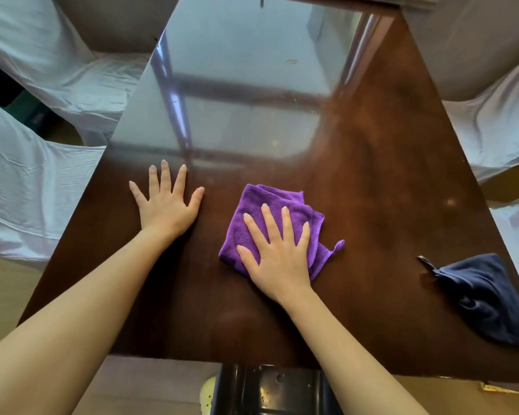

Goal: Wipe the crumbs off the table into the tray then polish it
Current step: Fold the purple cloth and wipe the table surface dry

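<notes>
A folded purple cloth (261, 205) lies on the glossy dark wooden table (372, 175), a little right of the middle. My right hand (277, 253) presses flat on top of it, fingers spread. My left hand (165, 202) rests flat on the bare wood to the left of the cloth, fingers apart and holding nothing. A black tray (270, 390) with a few specks shows below the table's near edge. One small mark (291, 62) sits far out on the tabletop.
A dark blue cloth (486, 298) lies crumpled near the table's right edge. Chairs with white covers (42, 70) stand along the left side, and more white-covered chairs (504, 121) along the right. Window glare covers the far half of the table.
</notes>
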